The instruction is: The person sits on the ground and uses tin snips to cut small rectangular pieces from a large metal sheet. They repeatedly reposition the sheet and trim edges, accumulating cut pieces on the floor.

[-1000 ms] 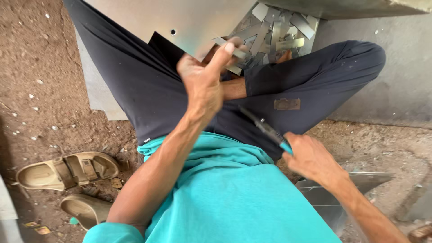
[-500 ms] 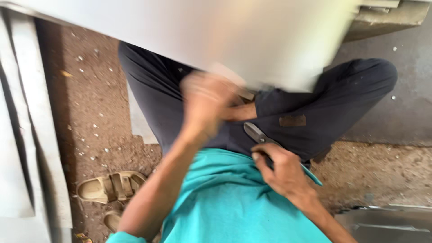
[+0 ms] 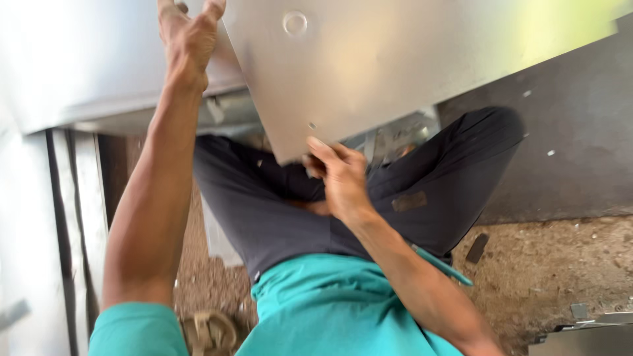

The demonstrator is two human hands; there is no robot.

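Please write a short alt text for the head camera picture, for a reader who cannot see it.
A seated person holds up a large grey metal sheet: the left hand grips its upper edge, the right hand its lower corner. Below are dark trousers, a teal shirt and dirt ground.

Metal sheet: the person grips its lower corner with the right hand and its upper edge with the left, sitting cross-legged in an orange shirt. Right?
Not quite. The shirt is teal, not orange, as the head view shows. The rest holds: the right hand grips the lower corner of the metal sheet, the left hand its upper edge, with the person sitting cross-legged.
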